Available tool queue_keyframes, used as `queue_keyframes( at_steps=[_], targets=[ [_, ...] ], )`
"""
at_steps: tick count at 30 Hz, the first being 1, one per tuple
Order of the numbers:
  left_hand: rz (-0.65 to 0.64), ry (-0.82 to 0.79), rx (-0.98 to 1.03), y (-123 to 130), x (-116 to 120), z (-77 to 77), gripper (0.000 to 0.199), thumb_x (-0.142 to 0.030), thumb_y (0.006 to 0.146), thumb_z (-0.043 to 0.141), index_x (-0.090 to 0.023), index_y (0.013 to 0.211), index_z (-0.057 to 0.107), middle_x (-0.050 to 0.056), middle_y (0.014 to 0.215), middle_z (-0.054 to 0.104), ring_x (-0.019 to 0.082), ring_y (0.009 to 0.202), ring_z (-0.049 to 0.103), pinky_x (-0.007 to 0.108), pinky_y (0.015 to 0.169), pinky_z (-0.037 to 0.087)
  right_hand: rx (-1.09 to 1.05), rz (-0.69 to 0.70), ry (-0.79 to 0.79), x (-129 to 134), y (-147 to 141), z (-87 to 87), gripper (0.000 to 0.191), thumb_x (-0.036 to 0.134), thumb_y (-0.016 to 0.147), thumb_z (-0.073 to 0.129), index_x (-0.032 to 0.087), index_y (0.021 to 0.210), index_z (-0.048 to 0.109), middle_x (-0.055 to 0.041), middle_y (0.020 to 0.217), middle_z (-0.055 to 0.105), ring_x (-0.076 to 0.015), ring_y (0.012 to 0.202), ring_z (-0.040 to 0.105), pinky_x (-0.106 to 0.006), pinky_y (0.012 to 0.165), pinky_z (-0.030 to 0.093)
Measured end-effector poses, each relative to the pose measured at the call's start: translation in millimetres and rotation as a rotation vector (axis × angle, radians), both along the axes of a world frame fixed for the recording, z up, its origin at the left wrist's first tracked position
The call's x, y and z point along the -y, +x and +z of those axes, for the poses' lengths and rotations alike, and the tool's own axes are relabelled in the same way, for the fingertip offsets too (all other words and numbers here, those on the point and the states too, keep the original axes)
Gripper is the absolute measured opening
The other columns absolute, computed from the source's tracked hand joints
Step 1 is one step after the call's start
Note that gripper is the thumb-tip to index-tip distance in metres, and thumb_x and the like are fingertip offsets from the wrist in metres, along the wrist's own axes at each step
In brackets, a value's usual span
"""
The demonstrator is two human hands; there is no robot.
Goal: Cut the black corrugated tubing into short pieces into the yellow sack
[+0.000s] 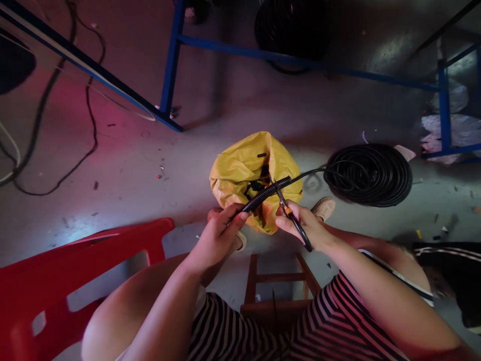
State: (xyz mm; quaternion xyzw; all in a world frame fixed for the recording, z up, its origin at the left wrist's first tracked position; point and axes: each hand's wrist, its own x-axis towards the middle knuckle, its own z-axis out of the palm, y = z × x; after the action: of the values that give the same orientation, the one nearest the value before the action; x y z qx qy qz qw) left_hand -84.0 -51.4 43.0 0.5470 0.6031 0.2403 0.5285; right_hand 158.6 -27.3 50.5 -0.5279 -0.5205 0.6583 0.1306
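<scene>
My left hand (221, 230) is closed round the lower left end of a black corrugated tube (263, 196). My right hand (302, 224) grips a pair of scissors (292, 216), whose blades lie across the tube near its upper right end. A thin black cable (310, 172) runs from that end of the tube to a large black coil (370, 175) on the floor at the right. Below the tube sits an open yellow bag (240, 163) with dark pieces inside.
A red plastic stool (93, 250) stands at the left. Blue metal frames (240, 49) cross the upper part, with another dark coil (291, 30) behind. Loose cables (92, 110) lie at the upper left. A wooden stool (280, 277) is between my legs.
</scene>
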Motion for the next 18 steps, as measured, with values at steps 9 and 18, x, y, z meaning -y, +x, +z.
queue_keyframes(
  at_steps=[9,18],
  targets=[
    [-0.014,-0.004,0.007,0.1,-1.0,1.2,0.032,-0.045,0.1,0.05,-0.019,0.087,0.064,0.002,0.076,0.065,0.016,0.072,0.057,0.027,0.07,0.049,0.031,0.063,-0.018,-0.2,2.1,1.9,0.056,0.076,0.089,0.06,0.021,0.093,0.051,0.0019,0.079,0.049,-0.0163,0.073,0.046,-0.03,0.067,0.033],
    [0.011,0.013,0.025,4.0,2.4,-1.9,0.035,-0.047,0.101,0.049,-0.019,0.083,0.06,0.002,0.075,0.062,0.015,0.069,0.056,0.027,0.067,0.047,-0.001,0.015,-0.03,3.3,1.0,-1.0,0.058,0.078,0.088,0.061,0.021,0.097,0.052,0.0005,0.084,0.051,-0.0176,0.077,0.048,-0.031,0.07,0.036]
  ],
)
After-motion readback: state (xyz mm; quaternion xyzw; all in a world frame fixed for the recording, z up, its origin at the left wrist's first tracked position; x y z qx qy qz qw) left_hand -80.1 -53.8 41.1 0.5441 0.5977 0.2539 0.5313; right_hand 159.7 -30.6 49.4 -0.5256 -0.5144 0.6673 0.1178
